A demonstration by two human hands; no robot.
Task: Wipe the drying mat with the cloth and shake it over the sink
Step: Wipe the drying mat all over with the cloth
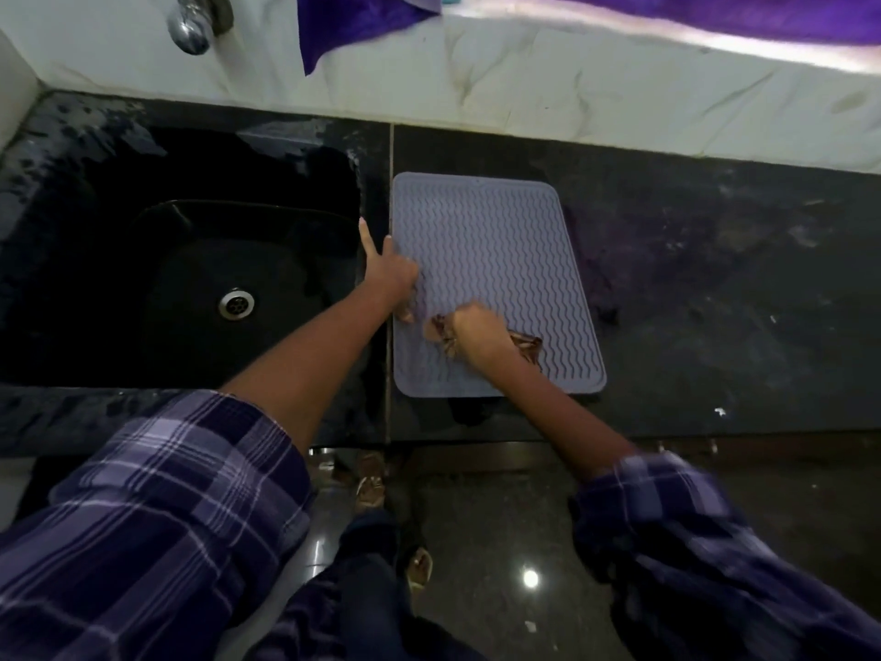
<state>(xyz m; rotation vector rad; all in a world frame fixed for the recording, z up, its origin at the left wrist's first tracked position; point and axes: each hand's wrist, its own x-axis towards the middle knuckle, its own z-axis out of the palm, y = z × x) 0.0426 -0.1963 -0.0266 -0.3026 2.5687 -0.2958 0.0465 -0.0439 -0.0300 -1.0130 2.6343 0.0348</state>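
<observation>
While the drying mat (496,260) lies flat on the dark countertop (715,279), just right of the sink (190,260), its long axis runs near to far.

Right hand (476,333): fingers clamped on a bunched brown cloth (527,348), pressed to the mat's near portion; the unwiped ribbed surface lies mostly far and right of it.

Left hand (391,274): fingers spread apart, flat on the mat's left edge, pinning it; this hand is the nearer to the sink.

Sink: black basin with a metal drain (237,303); nothing visible inside.

Tap (193,28): above the sink's far left.

Purple towel (362,21): draped over the far ledge.

Judgement: wiping under way; shake not yet done.
</observation>
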